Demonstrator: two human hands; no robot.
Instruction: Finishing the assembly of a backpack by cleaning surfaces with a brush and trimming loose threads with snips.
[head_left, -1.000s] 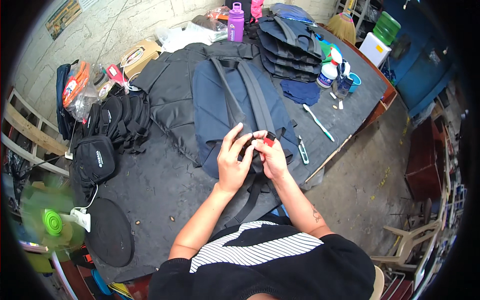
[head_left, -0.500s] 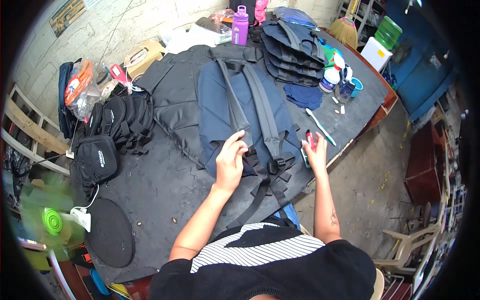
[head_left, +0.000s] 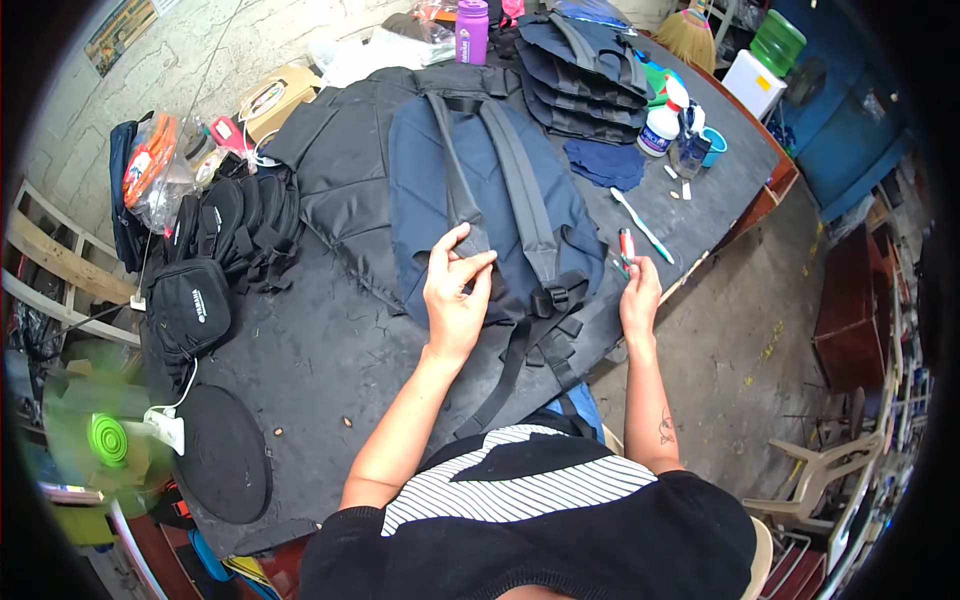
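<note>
A dark blue backpack [head_left: 420,200] lies on the table with its two grey shoulder straps [head_left: 520,185] facing up. My left hand [head_left: 458,300] is over its lower left part, beside the lower end of the left strap. Thumb and finger are drawn together there; what they pinch is too small to make out. At the backpack's right side my right hand [head_left: 640,300] is closed around a small red stick-like thing [head_left: 627,244], which points up out of the fingers. Black webbing straps [head_left: 512,370] with a buckle [head_left: 556,297] hang from the backpack's lower edge.
Black bag pieces [head_left: 345,190] lie under the backpack's left side. Small black bags [head_left: 195,305] sit at left, near a spinning green fan [head_left: 108,440]. Stacked blue bag pieces [head_left: 585,95], a spray bottle [head_left: 658,130] and a toothbrush [head_left: 642,225] are on the right.
My right hand has turned and closed more around the red thing, raising it slightly. My left hand has shifted slightly up and left, its fingers repositioned. The view has tilted slightly.
</note>
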